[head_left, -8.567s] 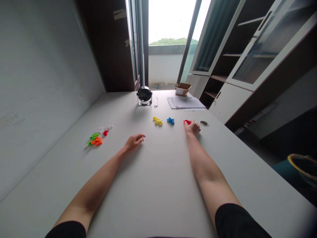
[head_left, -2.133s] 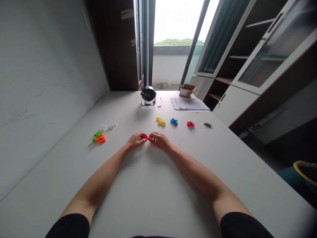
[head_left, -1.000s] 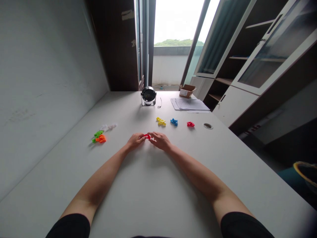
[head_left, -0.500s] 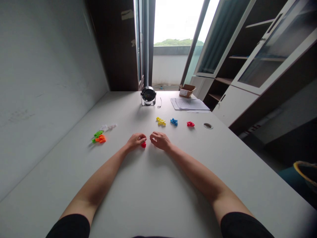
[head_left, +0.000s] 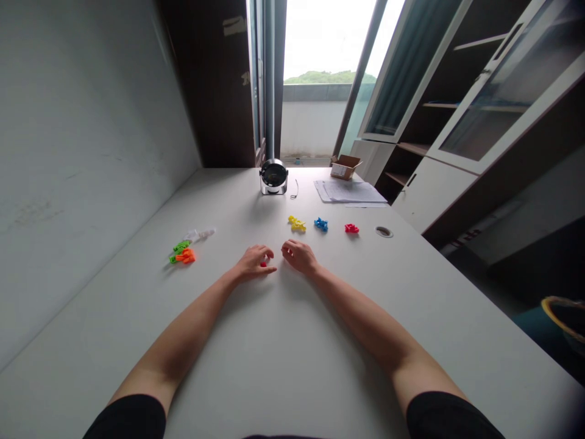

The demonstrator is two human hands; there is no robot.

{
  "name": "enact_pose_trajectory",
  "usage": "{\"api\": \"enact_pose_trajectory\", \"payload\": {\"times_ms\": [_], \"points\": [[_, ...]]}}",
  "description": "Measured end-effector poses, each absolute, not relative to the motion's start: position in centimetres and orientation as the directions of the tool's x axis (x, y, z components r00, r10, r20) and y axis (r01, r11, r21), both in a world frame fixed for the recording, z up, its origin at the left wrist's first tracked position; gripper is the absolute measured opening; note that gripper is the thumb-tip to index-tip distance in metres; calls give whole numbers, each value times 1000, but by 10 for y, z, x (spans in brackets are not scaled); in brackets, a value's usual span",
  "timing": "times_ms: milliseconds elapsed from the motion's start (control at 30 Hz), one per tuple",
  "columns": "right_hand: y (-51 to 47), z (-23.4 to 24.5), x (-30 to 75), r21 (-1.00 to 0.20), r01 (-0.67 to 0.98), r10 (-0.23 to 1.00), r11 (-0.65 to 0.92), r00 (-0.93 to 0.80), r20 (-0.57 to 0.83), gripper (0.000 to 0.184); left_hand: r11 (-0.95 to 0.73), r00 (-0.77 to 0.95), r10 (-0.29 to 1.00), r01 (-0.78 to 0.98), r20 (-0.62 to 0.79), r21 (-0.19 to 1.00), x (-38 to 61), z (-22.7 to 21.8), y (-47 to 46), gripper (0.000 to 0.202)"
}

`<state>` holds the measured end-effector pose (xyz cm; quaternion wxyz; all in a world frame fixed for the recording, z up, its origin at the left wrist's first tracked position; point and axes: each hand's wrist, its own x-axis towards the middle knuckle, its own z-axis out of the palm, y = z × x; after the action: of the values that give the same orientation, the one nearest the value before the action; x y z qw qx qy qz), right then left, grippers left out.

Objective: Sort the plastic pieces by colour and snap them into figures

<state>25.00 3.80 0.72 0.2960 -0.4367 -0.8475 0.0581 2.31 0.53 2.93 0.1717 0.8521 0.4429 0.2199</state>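
Head cam, looking fwd/down, wide view along table [head_left: 292, 353].

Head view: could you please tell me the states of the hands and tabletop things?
Left hand: open, fingers apart
Right hand: loosely curled
Near red piece: partly hidden
Far red pieces: bunched
Yellow pieces: bunched
Blue pieces: bunched
Orange pieces: bunched
Green pieces: bunched
White pieces: bunched
Box: open
Papers: lying flat
Round device: upright

A red piece [head_left: 263, 264] shows between the left fingers [head_left: 269, 270].
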Motion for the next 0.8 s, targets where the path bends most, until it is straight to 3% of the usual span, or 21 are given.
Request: {"api": "enact_pose_trajectory", "payload": {"times_ms": [200,367,800], "points": [[39,6,250,-365,704,777,609,-436,454,11,-613,608,768,602,204,512,21,36,2,30],[38,5,250,-380,691,774,615,-435,461,13,-582,666,734,521,128,625,9,37,8,30],[37,10,250,-386,686,775,617,-442,451,11,-596,578,774,532,257,601,13,27,8,24]]}}
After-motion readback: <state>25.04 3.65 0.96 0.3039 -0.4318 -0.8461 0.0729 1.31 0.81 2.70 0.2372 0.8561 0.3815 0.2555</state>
